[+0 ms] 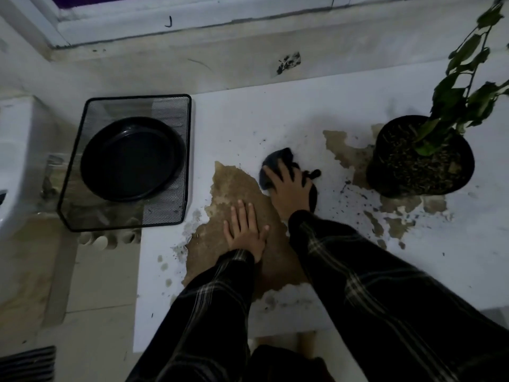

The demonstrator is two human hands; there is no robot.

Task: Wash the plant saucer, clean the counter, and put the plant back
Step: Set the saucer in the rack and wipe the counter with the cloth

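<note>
The black round plant saucer lies inside a black wire-mesh tray at the left end of the white counter. A black pot with a leafy plant stands on the counter at the right. My right hand presses flat on a dark cloth in the middle of the counter, between the pot and a brown worn patch. My left hand rests flat, fingers spread, on that brown patch, holding nothing. Specks of soil lie scattered on the counter near the pot.
A white wall and window sill run along the back of the counter. A white fixture stands at the far left beside the mesh tray. Tiled floor shows below the counter's left edge. Brown patches surround the pot.
</note>
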